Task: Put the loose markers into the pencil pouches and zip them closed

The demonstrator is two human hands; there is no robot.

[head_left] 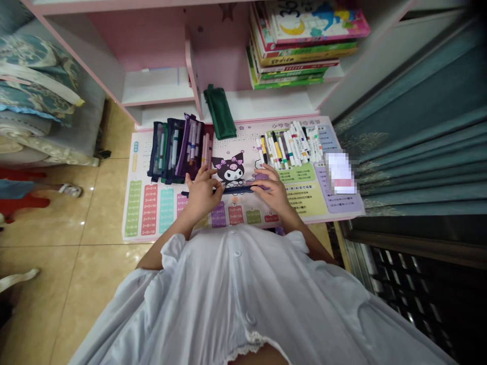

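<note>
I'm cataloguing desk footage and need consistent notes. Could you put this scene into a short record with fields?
Left hand: holding a slim dark blue item
Right hand: holding that item's right end
Desk, left: mesh pouches, pink pens beside them
Desk, right: loose markers
Behind: green pouch
Shelf: stacked books

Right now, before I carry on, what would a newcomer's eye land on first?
Probably the heap of mostly white markers on the right of the printed desk mat, opposite the filled pouches at left. Between them, the black-hooded cartoon figure stands out, its lower part crossed by the slim dark-blue item held between left hand and right hand.
</note>
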